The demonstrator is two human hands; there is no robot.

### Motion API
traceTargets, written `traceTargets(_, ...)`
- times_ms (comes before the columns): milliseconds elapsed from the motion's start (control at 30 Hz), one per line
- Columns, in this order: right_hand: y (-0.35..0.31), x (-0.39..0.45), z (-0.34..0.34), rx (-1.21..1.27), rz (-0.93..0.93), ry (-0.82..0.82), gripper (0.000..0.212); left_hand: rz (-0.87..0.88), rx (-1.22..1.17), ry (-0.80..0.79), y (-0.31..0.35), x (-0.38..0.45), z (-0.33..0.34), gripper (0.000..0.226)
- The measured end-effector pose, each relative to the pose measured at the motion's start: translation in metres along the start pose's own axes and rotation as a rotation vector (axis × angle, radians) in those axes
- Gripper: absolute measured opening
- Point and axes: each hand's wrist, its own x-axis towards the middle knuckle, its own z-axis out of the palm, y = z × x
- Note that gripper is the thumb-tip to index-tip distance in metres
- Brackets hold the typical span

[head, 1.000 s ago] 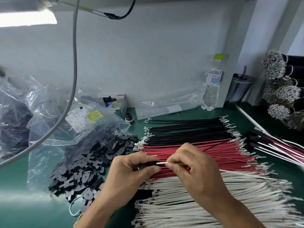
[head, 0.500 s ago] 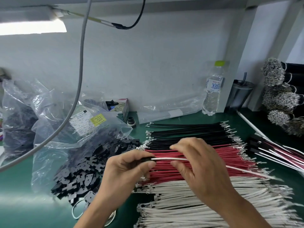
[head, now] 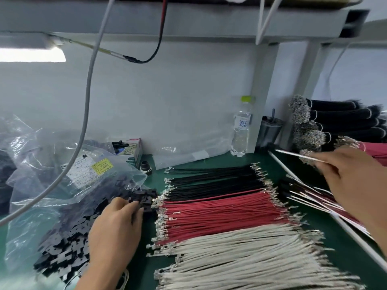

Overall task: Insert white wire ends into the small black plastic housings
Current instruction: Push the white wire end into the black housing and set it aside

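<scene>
My left hand [head: 114, 231] reaches into the heap of small black plastic housings [head: 69, 243] at the left, fingertips down among the pieces by the wire ends. Whether it grips one is hidden. My right hand [head: 354, 185] is raised at the far right and pinches one white wire [head: 293, 155], which points up and left above the finished wired housings [head: 310, 197]. Loose white wires [head: 251, 258] lie in a wide row at the front of the green mat.
Red wires [head: 219, 212] and black wires [head: 213, 181] lie in rows behind the white ones. A clear plastic bag [head: 41, 164] spills the housings. A water bottle [head: 240, 130], a dark cup [head: 270, 130] and bundled wires [head: 335, 122] stand at the back right. A grey cable [head: 83, 126] hangs at left.
My hands have parted. The right hand has carried the white wire off to the right, over the finished pile. The left hand has dropped to the heap of housings. The view has tilted up.
</scene>
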Motion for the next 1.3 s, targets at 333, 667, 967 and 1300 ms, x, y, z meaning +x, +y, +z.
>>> traceTargets(333, 0.0, -0.027, 0.036, -0.032, 0.151, -0.243, 0.021, -0.004, 0.133, -0.11, 0.002, 0.002, -0.001, 0.012)
traceTargets(667, -0.2, 0.033, 0.111, 0.494, -0.15, -0.737, 0.021, -0.035, 0.209, -0.163, 0.004, 0.0, 0.0, 0.017)
traceTargets(967, -0.212, 0.032, 0.139, 0.42, -0.151, -0.846, 0.009, -0.073, 0.105, -0.036, 0.008, -0.001, -0.002, 0.032)
traceTargets(1300, -0.205, 0.031, 0.127, 0.326, -0.376, -0.535, 0.016, -0.002, -0.179, 0.133, 0.012, -0.007, 0.001, 0.036)
